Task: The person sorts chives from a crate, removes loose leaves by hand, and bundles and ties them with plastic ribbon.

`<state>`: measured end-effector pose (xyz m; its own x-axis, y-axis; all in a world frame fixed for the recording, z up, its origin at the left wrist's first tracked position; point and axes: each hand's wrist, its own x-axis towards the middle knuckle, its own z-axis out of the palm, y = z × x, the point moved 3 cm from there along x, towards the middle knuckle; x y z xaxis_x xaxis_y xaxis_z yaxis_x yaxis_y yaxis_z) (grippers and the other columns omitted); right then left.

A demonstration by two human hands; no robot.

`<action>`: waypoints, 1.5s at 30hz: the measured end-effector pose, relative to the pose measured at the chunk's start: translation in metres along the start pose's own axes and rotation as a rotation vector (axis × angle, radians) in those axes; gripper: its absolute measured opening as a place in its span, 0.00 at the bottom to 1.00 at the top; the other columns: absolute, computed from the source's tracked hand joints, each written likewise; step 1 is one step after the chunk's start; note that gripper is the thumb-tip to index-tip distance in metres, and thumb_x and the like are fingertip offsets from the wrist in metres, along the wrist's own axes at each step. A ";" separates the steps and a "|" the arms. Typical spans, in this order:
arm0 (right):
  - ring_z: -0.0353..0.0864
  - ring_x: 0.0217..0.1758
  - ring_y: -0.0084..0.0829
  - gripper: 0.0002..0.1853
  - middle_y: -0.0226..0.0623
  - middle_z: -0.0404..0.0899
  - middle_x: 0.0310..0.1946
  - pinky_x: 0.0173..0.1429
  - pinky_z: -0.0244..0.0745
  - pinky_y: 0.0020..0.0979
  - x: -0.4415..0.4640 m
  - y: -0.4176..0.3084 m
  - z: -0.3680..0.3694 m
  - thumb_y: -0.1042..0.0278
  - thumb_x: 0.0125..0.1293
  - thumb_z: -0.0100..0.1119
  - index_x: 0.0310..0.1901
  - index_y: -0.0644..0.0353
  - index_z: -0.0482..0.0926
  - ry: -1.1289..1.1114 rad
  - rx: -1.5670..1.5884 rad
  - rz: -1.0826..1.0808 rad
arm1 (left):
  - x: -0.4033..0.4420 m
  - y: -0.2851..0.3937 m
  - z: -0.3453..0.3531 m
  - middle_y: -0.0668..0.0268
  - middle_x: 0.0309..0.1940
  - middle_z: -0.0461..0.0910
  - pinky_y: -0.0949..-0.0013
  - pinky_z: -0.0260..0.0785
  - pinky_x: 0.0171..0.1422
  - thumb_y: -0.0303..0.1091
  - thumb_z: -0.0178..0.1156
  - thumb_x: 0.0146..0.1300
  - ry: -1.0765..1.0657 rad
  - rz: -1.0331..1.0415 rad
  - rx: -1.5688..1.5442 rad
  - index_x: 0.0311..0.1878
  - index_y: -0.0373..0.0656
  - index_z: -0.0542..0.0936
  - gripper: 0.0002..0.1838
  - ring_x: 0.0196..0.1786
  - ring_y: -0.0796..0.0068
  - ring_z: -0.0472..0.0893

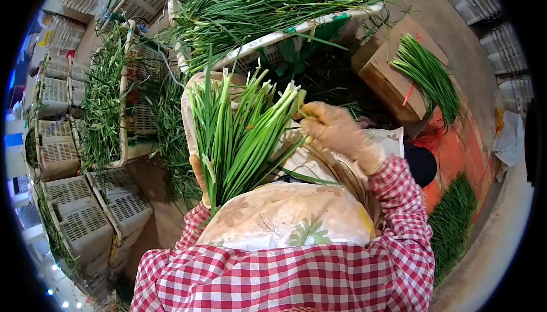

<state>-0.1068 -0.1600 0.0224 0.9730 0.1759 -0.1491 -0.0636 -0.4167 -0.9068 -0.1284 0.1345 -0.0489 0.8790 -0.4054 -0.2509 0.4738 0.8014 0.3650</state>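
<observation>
A loose bunch of garlic chives (pixel 242 135) rests on my lap with its pale cut ends pointing up and away. My left hand (pixel 198 180), in a tan glove, is wrapped round the left side of the bunch and partly hidden behind the leaves. At the pale stalk ends, my right hand (pixel 336 128) has its gloved fingers pinched together on a yellowish strip of chive. That hand is slightly blurred. A patterned apron (pixel 268 215) covers my lap beneath the chives.
A large crate (pixel 273 41) heaped with chives stands ahead. On a cardboard box (pixel 393 78) at right lies a tied chive bundle (pixel 426 78). More chives (pixel 456 226) lie at lower right. Leaf scraps (pixel 105 95) fill a crate at left, near stacked white crates (pixel 80 212).
</observation>
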 end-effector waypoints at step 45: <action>0.71 0.32 0.30 0.12 0.35 0.74 0.25 0.40 0.67 0.33 -0.016 -0.067 -0.047 0.57 0.61 0.62 0.32 0.58 0.81 0.247 0.215 -0.264 | -0.007 0.010 0.011 0.57 0.62 0.69 0.60 0.70 0.63 0.68 0.56 0.56 0.085 -0.126 0.138 0.68 0.42 0.63 0.46 0.60 0.64 0.74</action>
<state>-0.1078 -0.1770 0.1044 0.9844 0.0217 0.1749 0.1758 -0.1855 -0.9668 -0.1291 0.1404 -0.0339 0.8072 -0.4555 -0.3754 0.5880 0.6764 0.4436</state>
